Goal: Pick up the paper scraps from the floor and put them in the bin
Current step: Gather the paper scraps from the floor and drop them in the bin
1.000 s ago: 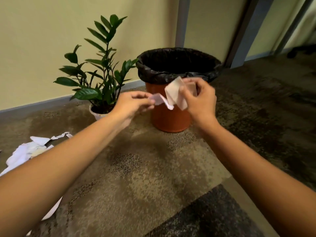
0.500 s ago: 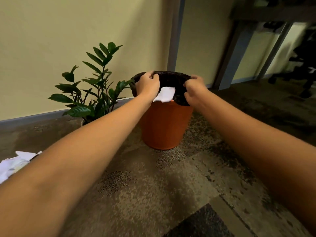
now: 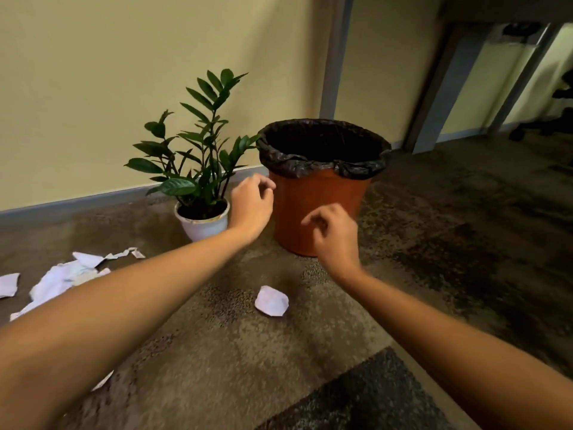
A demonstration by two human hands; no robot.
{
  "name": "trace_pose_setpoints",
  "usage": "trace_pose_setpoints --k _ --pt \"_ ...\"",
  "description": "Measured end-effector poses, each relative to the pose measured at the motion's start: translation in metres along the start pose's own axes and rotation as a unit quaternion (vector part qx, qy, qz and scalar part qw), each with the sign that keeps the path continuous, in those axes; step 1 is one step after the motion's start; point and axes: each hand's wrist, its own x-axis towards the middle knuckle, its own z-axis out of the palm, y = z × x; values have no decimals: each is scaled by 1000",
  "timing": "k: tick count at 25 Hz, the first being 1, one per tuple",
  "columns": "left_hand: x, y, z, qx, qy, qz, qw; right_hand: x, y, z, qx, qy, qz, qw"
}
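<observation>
Head view: left hand hung just beside bin left wall, below rim; right hand before its front. Fingers of both loosely curled, gripping nothing. Bin stood upright, black liner folded over rim, mouth open for drops. Lone scrap lay on carpet between forearms, near bin. Scrap pile lay well left, near plant. Lone scrap likely easiest next pick.
</observation>
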Motion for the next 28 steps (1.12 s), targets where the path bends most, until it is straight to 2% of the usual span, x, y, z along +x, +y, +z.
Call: trace_pose_setpoints --k 3,6,9,14,16,18,21,23,26,28 --pt "-31 -44 -6 78 -83 26 993 -35 18 38 -53 -169 23 984" --pt "-60 -91 -18 126 -162 16 979 -57 36 74 -97 -334 61 936" --pt "-83 -142 -42 199 -198 -28 959 -77 47 106 -154 -414 67 895" --pt "-85 -209 -96 355 -150 -149 911 -98 52 134 -195 -331 -21 923" --pt "-84 -231 -118 360 -144 -222 895 -98 49 139 -193 -319 -46 927" --pt "-86 -256 -136 336 -172 -298 877 -99 45 141 -196 -303 -33 932" --pt "-83 -289 -156 341 -267 -357 827 -107 41 140 -223 -279 -21 934" --pt "-73 -303 -166 349 -308 -373 803 -113 38 142 -244 -264 -24 933" --pt "-58 -316 -166 358 -323 -311 819 -119 39 145 -270 -253 -42 928" --pt "-51 -320 -162 359 -361 -268 818 -120 41 148 -281 -244 -48 927"
